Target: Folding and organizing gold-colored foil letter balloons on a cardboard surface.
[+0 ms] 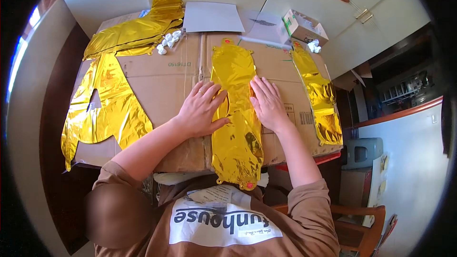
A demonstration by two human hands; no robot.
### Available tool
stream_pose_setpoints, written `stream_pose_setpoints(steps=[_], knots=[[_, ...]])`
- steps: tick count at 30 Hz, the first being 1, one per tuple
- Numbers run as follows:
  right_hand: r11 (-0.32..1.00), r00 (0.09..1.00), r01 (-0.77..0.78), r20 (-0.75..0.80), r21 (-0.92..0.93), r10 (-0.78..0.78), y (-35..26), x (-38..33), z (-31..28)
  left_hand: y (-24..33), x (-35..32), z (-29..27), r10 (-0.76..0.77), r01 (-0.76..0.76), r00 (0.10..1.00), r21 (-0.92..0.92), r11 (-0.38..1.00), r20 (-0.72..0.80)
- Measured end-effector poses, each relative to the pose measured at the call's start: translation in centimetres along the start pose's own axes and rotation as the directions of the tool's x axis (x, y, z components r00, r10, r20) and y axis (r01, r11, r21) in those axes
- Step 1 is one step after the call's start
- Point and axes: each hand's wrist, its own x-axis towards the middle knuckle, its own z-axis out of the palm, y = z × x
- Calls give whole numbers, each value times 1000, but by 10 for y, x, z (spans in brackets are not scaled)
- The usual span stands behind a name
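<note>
In front of me a flat gold foil balloon lies lengthwise on the cardboard, its near end hanging over the front edge. Small tabs and a red dot show at each end. My left hand rests on its left edge, fingers spread, with the thumb on the foil. My right hand lies flat along its right edge, fingertips pointing away from me. Neither hand grips anything. To the left is a gold foil balloon shaped like the letter A. A narrow gold foil balloon lies at the right.
More gold foil is piled at the far left beside several white crumpled bits. At the back are a white sheet and a small open box. Cardboard covers the table. A wooden chair stands at the lower right.
</note>
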Motion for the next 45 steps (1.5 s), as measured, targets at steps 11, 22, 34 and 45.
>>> stream_pose_setpoints(steps=[11, 22, 34, 45], knots=[[962, 962, 202, 148, 184, -230, -93, -57, -45, -4, 2, 0, -11, 6, 998, -100, 995, -55], [977, 965, 171, 181, 127, -192, -99, -73, -22, -4, -18, -27, 119, -111, 992, -148, 983, 46], [947, 951, 304, 26, 101, -308, -120, -66, -16, -10, -16, -23, 96, -89, 995, -140, 986, 41], [945, 947, 319, 6, 68, -321, -123, -68, -13, -74, 34, -7, 6, -7, 1000, 63, 998, 7]])
